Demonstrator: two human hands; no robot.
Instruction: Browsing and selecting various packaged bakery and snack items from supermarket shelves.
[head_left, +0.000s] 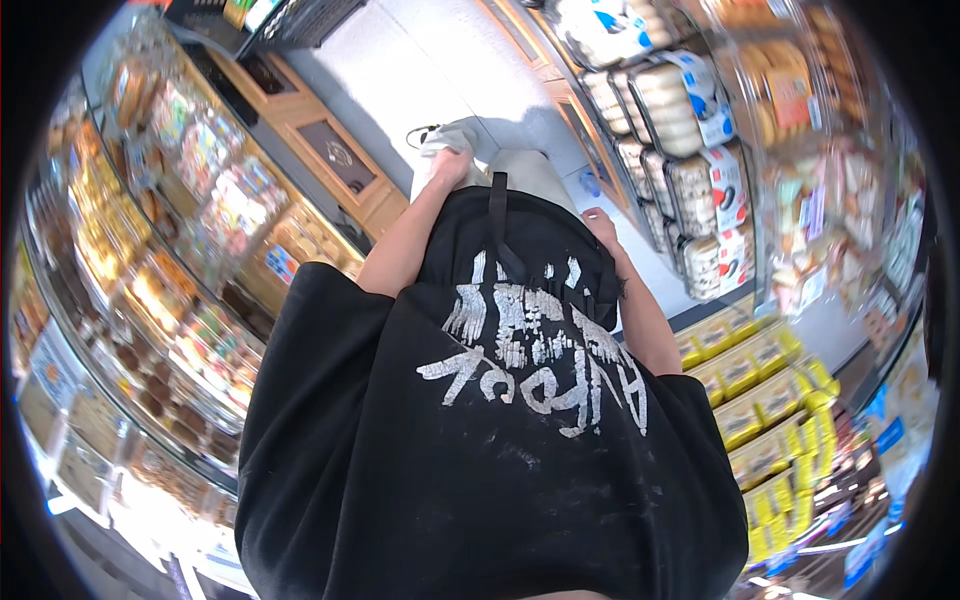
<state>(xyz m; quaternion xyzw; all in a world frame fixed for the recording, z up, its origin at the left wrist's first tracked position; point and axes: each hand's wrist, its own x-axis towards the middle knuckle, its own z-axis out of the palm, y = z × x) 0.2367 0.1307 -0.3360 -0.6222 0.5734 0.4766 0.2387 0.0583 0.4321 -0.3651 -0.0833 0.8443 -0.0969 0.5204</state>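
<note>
My left hand (450, 166) is lowered in front of me, its fingers closed on a crumpled pale cloth (452, 139). A thin dark loop shows beside the cloth. My right hand (598, 222) hangs at my other side, beside my black apron (465, 225); its fingers look loosely bent, and whether they hold anything cannot be seen. The apron's black strap hangs at the middle, below a black T-shirt with cracked white print. Pale trousers show beyond the apron.
Shelves of clear packs of baked goods (240, 199) run along the left. On the right stand stacked trays of white rolls (667, 105), packed pastries (787, 90) and yellow packages (757, 367). A black crate (300, 34) is at the top left. Grey floor (390, 67) lies between wooden cabinet fronts (337, 154).
</note>
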